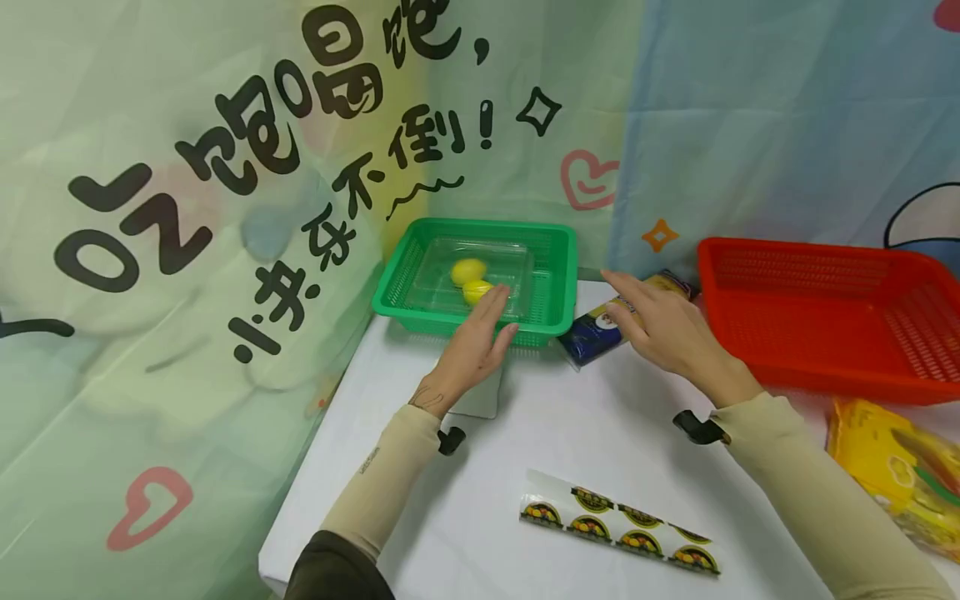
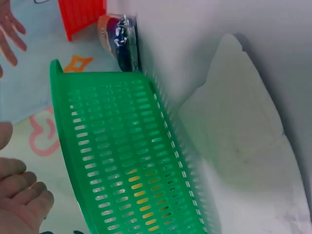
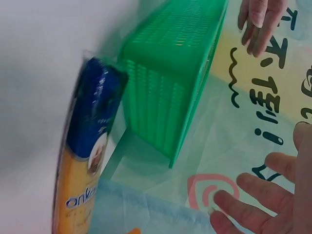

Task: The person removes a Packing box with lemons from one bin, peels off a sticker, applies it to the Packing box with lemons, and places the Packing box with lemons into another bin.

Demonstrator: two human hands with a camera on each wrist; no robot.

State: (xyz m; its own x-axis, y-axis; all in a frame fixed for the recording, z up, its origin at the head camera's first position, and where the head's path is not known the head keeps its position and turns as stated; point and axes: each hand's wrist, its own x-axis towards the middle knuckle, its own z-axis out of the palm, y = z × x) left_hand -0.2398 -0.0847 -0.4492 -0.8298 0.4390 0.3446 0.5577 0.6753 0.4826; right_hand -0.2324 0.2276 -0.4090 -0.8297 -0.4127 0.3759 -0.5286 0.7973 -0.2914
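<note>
My left hand (image 1: 474, 348) hovers over the front edge of the green basket (image 1: 572, 271), its fingers straight and holding nothing. Inside the basket is a clear plastic container (image 1: 431, 287) with two yellow lemons (image 1: 468, 272) showing at it; whether they lie in or under the container I cannot tell. Above a blue and yellow packet (image 1: 592, 337) marked "anka...", my right hand (image 1: 667, 325) is held with its fingers spread. The right wrist view shows this packet (image 3: 87, 141) beside the basket, with the right hand (image 3: 268, 200) apart from it.
A red basket (image 1: 810, 371) stands at the right, with a yellow packet (image 1: 892, 467) in front of it. Nearer lies a strip of round stickers (image 1: 600, 525). A flat white object (image 1: 477, 400) sits before the green basket. A printed curtain (image 1: 495, 75) hangs behind the table.
</note>
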